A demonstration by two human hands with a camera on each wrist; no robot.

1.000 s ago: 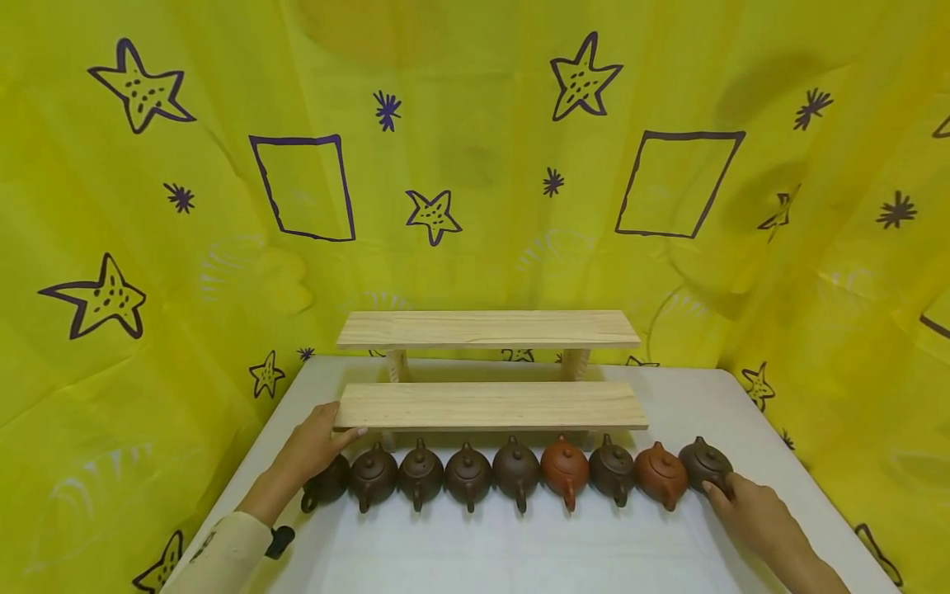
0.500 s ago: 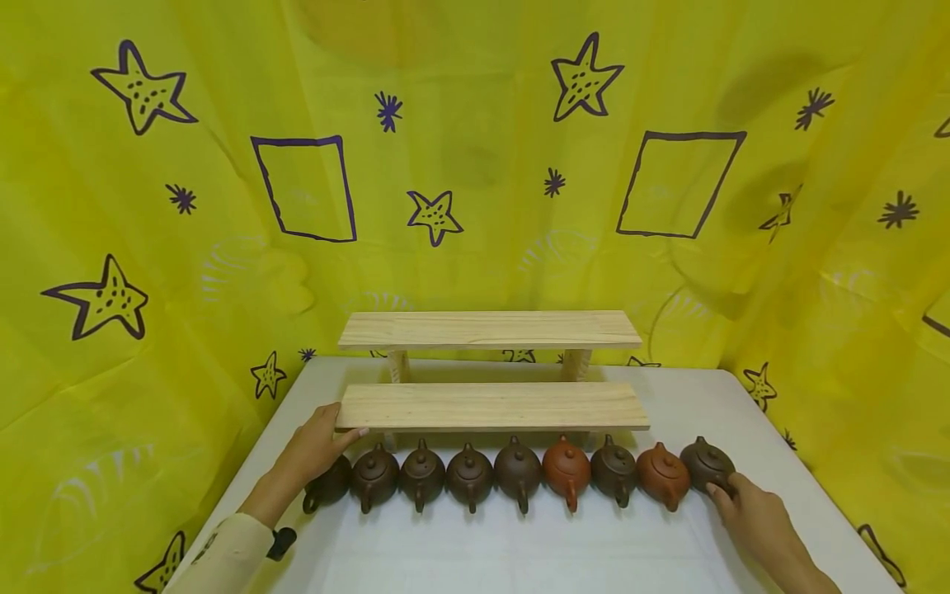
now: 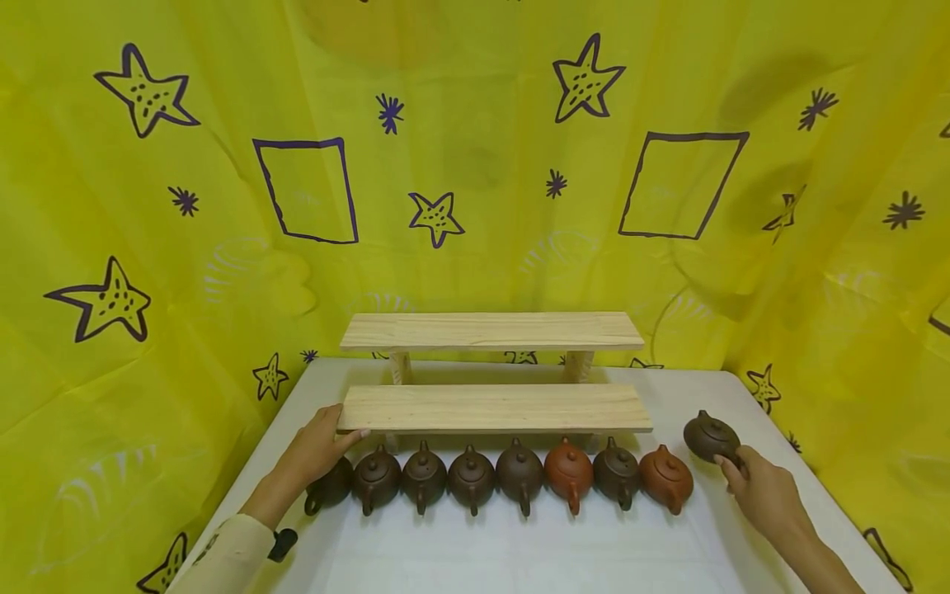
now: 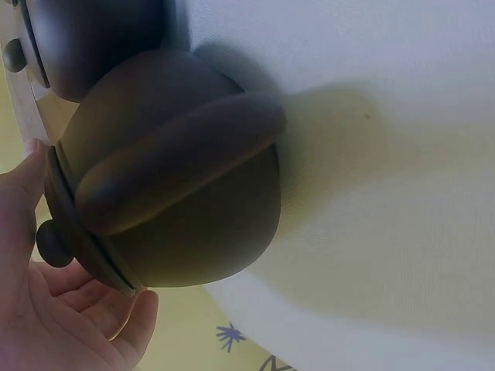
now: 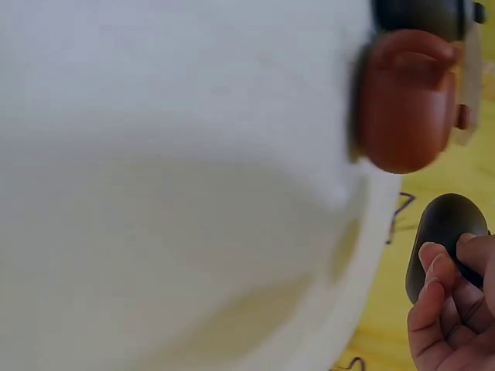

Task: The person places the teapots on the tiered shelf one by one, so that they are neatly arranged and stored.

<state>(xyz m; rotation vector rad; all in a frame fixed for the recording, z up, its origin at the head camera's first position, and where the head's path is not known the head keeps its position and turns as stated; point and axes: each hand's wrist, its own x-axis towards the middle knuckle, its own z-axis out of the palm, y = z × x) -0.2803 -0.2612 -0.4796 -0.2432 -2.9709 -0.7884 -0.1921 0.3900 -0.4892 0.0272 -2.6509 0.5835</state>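
My right hand (image 3: 768, 495) pinches the handle of a dark brown teapot (image 3: 708, 436), raised off the white table at the right. The right wrist view shows thumb and fingertips closed on the handle of this teapot (image 5: 445, 216). My left hand (image 3: 315, 445) grips the left end of the lower board of a two-tier wooden shelf (image 3: 493, 408), its thumb along the front edge. Below that hand stands the leftmost dark teapot (image 3: 332, 485), partly hidden by it. In the left wrist view the curled fingers show just beyond this teapot's lid (image 4: 85, 224).
Several more teapots line the shelf's front, mostly dark brown, with a red one (image 3: 570, 469) and another red one (image 3: 666, 478) toward the right. Behind rises the shelf's upper board (image 3: 491, 330). A yellow patterned curtain (image 3: 475, 165) surrounds the white table (image 3: 519, 553).
My right hand has lifted the rightmost dark teapot out of the row, upward and away from its red neighbour. The left hand stays on the shelf's end.
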